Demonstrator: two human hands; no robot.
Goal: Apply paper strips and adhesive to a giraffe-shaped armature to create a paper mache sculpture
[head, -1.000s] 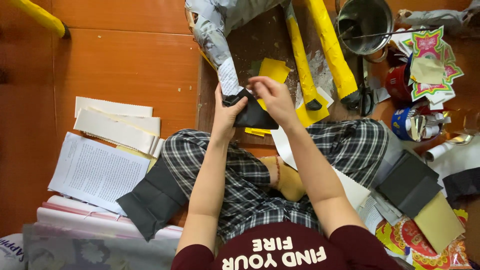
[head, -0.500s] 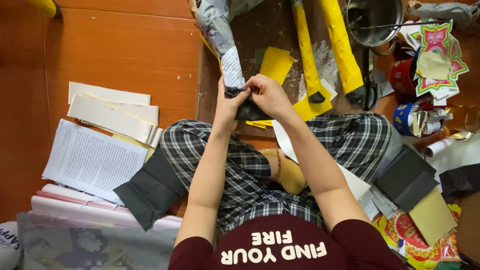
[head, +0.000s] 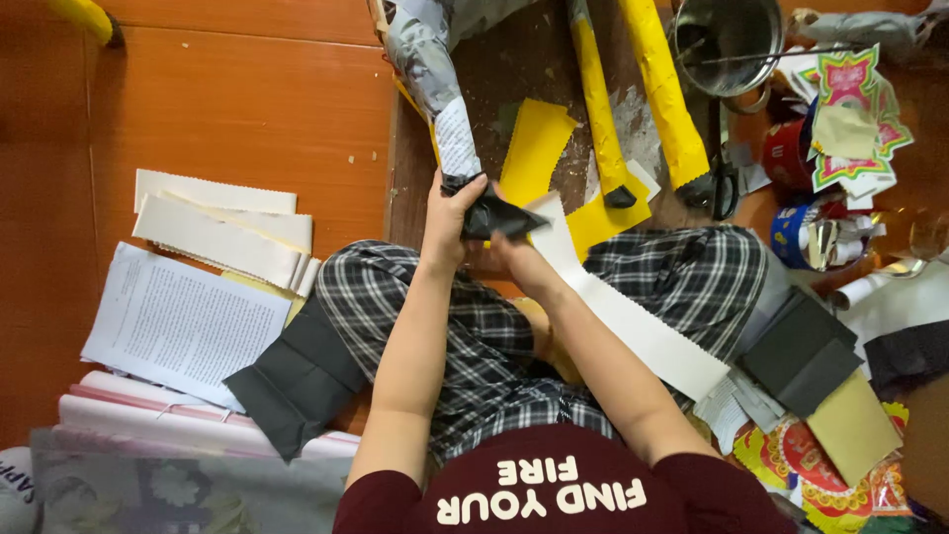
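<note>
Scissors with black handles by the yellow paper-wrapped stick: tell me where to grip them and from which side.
Take the scissors with black handles by the handle loops, which lie bare on the dark work board. Come from above on the side nearer the metal pot, because the long yellow paper-wrapped stick lies tight along their other side. The blades are hard to make out.
</note>
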